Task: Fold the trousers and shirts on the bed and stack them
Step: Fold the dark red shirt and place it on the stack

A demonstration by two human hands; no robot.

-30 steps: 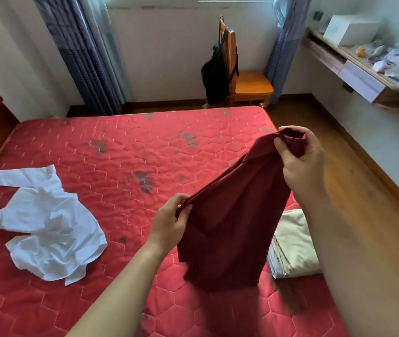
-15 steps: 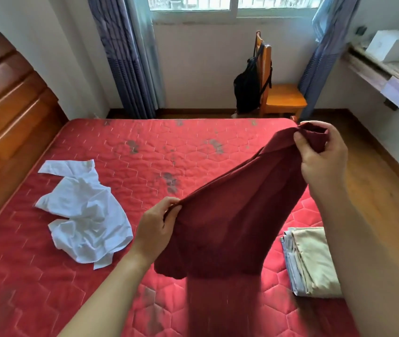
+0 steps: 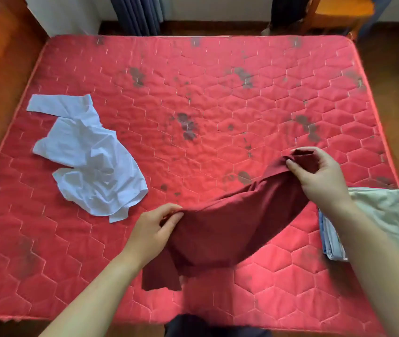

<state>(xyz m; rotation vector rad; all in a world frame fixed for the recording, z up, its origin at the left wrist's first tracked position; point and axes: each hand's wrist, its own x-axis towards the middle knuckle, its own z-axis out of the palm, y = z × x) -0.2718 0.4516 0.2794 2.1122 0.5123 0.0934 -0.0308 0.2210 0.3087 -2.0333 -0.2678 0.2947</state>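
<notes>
Left hand point(image 3: 153, 233) and right hand point(image 3: 320, 175) each pinching an edge of the dark red garment point(image 3: 232, 229) above the bed point(image 3: 193, 98), crumpled white shirt point(image 3: 91, 156) left, folded stack point(image 3: 385, 215) right

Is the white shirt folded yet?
No, the white shirt lies crumpled on the bed's left side, far from the folded stack at the right edge.

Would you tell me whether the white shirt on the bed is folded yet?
Not folded: the white shirt lies crumpled on the red mattress, one sleeve sticking out.
</notes>
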